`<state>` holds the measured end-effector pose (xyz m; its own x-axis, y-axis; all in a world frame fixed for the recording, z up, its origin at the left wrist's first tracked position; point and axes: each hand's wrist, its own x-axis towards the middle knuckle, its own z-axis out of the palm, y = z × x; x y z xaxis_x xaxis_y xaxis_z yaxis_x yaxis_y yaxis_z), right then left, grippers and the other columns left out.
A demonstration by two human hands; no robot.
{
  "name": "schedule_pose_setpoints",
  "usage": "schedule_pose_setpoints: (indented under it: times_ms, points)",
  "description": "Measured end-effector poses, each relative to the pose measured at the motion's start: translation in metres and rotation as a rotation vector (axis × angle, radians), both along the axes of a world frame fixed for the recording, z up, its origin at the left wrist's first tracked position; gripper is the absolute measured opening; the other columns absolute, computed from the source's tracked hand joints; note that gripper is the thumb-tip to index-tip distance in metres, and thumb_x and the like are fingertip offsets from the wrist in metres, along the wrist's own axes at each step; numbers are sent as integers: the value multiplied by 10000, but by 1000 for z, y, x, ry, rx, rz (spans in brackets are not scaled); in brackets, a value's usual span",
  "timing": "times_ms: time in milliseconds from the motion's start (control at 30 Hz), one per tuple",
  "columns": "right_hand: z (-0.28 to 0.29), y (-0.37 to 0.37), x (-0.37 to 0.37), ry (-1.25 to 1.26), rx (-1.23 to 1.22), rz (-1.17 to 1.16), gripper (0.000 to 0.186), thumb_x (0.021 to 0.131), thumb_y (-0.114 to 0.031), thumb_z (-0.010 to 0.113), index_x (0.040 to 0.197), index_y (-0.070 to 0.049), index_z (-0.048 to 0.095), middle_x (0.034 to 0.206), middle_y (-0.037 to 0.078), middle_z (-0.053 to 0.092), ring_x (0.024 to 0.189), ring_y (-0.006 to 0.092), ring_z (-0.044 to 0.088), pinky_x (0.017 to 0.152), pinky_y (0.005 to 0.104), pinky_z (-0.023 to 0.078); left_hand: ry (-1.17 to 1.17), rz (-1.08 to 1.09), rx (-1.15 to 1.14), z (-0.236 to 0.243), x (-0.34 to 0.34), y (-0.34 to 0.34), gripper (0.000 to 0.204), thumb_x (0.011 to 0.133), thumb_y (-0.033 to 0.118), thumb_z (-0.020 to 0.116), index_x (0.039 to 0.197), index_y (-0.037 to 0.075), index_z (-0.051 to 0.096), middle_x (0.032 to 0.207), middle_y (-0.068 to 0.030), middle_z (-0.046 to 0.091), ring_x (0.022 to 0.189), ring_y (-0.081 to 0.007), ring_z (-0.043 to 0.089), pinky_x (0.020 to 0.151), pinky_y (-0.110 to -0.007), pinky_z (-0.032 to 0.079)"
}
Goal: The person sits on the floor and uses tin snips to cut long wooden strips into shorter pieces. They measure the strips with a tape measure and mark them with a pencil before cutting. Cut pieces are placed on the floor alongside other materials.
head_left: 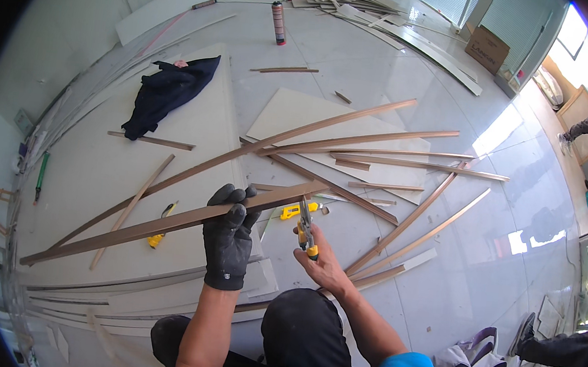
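The left hand (228,239), in a black glove, is clamped around a long brown trim strip (163,224), holding it near its right end so that the strip runs low and far out to the left above the floor (361,70). The right hand (322,262), bare, is closed around the yellow handles of a pair of snips (305,228), whose blades point up toward the right end of the strip, just beside it; whether they touch it cannot be told. The two hands sit close together, the snips just right of the glove. Below them a pale board (97,164) lies flat on the floor, with a yellow utility knife (160,226) resting on it left of the glove. More brown strips (383,139) fan out over a second pale board farther right. A dark garment (168,90) lies crumpled on the far left, and a spray can (278,23) stands upright farther away. A cardboard box (487,49) sits at the far right.
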<state>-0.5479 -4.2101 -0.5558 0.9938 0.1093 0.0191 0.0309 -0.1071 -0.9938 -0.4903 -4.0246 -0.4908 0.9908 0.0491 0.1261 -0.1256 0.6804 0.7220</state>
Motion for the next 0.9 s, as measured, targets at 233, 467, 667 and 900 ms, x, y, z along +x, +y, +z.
schedule_pose_setpoints:
  times_ms: [233, 467, 667, 900]
  points:
    - [-12, 6, 2, -37, 7, -64, 360, 896, -133, 588, 1229, -51, 482, 1031, 116, 546, 967, 235, 536, 902, 365, 434, 12, 0, -8, -9, -5, -2, 418, 888, -26, 645, 1282, 82, 557, 1168, -50, 671, 1199, -254, 592, 953, -399, 577]
    - [-23, 9, 4, -10, 1, -121, 308, 907, -140, 594, 1179, -31, 501, 1019, 120, 564, 954, 230, 550, 884, 353, 442, 72, 6, -26, -13, -10, -9, 414, 892, -21, 646, 1283, 79, 553, 1167, -44, 669, 1184, -240, 601, 935, -388, 580]
    - [-24, 7, 7, -79, -39, -145, 296, 898, -127, 597, 1160, -22, 507, 1008, 132, 570, 941, 257, 562, 877, 362, 451, 81, 15, -6, -11, -13, -9, 413, 891, -11, 651, 1283, 79, 555, 1167, -40, 666, 1180, -239, 602, 933, -380, 581]
    - [-23, 10, 8, -104, -44, -140, 297, 886, -102, 588, 1161, -25, 508, 1019, 131, 578, 941, 260, 567, 881, 362, 453, 54, 4, -6, -5, -15, -9, 403, 897, -10, 645, 1280, 76, 557, 1169, -45, 661, 1182, -239, 600, 946, -385, 575]
